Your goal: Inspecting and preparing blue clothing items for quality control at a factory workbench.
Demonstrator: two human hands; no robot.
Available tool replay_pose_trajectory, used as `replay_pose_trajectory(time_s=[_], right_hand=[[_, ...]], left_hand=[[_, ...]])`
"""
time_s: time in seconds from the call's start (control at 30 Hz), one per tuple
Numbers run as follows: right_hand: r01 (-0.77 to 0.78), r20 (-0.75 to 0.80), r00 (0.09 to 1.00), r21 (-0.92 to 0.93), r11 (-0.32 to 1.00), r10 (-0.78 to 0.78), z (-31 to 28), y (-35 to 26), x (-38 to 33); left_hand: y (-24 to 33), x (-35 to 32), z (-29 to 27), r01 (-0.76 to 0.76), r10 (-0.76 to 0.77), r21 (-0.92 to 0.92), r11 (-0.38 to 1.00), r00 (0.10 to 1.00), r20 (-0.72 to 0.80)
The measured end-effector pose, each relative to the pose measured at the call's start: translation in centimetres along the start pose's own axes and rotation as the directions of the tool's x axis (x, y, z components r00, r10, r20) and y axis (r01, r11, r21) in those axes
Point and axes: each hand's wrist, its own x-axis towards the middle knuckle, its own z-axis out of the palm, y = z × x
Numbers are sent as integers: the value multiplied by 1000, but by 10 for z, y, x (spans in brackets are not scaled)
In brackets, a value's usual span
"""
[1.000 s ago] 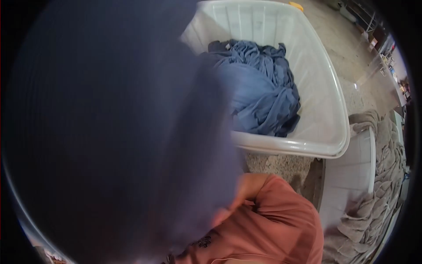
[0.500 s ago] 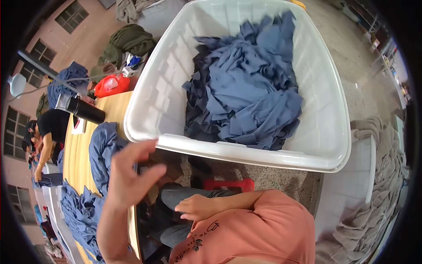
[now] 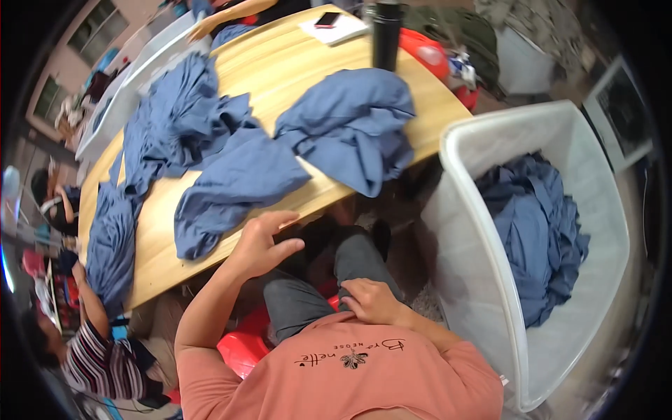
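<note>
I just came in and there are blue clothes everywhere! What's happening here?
A person in a salmon-pink shirt sits at a wooden table strewn with crumpled blue garments. Their left hand is open at the table's near edge, beside one blue garment, holding nothing. Their right hand rests on their lap. At their right, a white plastic bin holds more blue clothes. A black bottle stands at the far end.

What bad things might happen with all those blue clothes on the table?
One blue garment hangs over the table edge, so it might slide to the floor. The left hand is at that edge, near another garment, and a careless tug could drag the pile along. The black bottle stands close behind the clothes and might tip if they are pulled.
</note>
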Motion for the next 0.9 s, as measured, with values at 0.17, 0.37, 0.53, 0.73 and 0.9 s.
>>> replay_pose_trajectory(time_s=[0.17, 0.37, 0.53, 0.73, 0.9], right_hand=[[80, -103, 990, -126, 989, -93, 14, -12, 75], [94, -111, 989, -62, 994, -101, 52, -23, 152], [230, -188, 918, -467, 854, -350, 60, -25, 195], [45, -244, 961, -316, 948, -127, 57, 43, 245], [-125, -157, 834, 880, 458, 530, 46, 28, 193]], left_hand=[[-95, -24, -30, 107, 200, 560, 821, 866, -459], [-181, -55, -52, 698, -178, 322, 640, 542, -821], [-227, -87, -38, 567, -290, 49, 822, 492, -821], [-111, -112, -3, -35, 246, 322, 946, 723, -645], [-82, -103, 61, -339, 409, 244, 908, 842, -352]])
